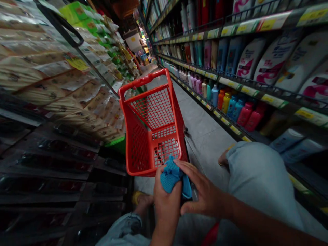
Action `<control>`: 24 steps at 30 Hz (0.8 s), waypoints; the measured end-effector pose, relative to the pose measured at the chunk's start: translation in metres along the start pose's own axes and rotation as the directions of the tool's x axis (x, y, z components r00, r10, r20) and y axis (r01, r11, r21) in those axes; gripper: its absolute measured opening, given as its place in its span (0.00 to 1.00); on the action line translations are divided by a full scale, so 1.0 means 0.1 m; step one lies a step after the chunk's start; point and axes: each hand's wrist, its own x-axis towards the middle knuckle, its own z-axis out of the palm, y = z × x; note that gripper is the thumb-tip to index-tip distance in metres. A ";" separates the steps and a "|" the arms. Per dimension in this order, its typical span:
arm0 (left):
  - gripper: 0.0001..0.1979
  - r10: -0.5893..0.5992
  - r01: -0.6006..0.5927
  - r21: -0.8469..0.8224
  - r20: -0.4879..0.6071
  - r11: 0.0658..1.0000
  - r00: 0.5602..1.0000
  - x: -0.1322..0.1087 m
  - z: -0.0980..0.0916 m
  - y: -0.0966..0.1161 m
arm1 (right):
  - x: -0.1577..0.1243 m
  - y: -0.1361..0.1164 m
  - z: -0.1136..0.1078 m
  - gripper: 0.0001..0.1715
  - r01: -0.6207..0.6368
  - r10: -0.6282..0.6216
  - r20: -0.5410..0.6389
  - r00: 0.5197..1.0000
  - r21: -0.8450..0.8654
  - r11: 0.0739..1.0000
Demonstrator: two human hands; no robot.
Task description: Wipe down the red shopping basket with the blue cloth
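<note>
Bunched up in my left hand (167, 201) is a bright blue textured cloth (171, 176). The thumb presses on its front, and the fingers curl round its left side. My right hand (201, 191) reaches in from the right with its fingers stretched out and the thumb apart. Its fingertips are at the cloth's upper right edge, and a smooth blue flap hangs between the two hands. Just beyond the hands stands a red plastic shopping basket cart (152, 124) with grid walls; nothing shows inside it.
Shelves of bottles (222, 99) line the right side of the aisle. Stacked packs (77, 89) rise on the left, with dark boxed goods (58, 164) below them. Grey tiled floor (202, 136) runs between. My bent knee (258, 177) is close to the lower shelf.
</note>
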 end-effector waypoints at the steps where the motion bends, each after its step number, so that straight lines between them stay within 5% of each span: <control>1: 0.21 -0.126 0.127 -0.098 0.020 0.987 0.992 -0.08 0.03 0.04 | -0.07 0.00 0.03 0.64 -0.020 0.020 -0.004 1.000 0.020 1.000; 5: 0.30 -0.489 0.525 -0.298 0.190 0.797 0.851 -0.35 0.17 0.19 | -0.25 0.07 0.05 0.72 -0.117 0.116 0.009 0.993 0.058 0.991; 8: 0.34 -0.563 0.622 -0.311 0.266 0.718 0.783 -0.37 0.19 0.28 | -0.31 0.17 -0.02 0.70 -0.162 0.159 0.052 0.986 0.063 0.985; 13: 0.36 -0.594 0.638 -0.265 0.234 0.723 0.770 -0.24 0.23 0.30 | -0.35 0.16 -0.18 0.70 -0.272 0.271 -0.078 0.959 -0.001 0.962; 16: 0.36 -0.643 0.660 -0.311 0.170 0.684 0.747 -0.21 0.28 0.25 | -0.37 0.01 -0.27 0.66 -0.219 0.200 -0.167 0.965 -0.101 0.971; 19: 0.36 -0.608 0.652 -0.295 0.237 0.698 0.758 -0.23 0.28 0.21 | -0.36 -0.09 -0.33 0.56 -0.182 0.165 -0.159 0.973 -0.096 0.979; 24: 0.35 -0.619 0.688 -0.236 0.307 0.686 0.723 -0.27 0.21 0.21 | -0.34 0.03 -0.32 0.37 -0.447 0.458 -0.078 0.886 0.119 0.886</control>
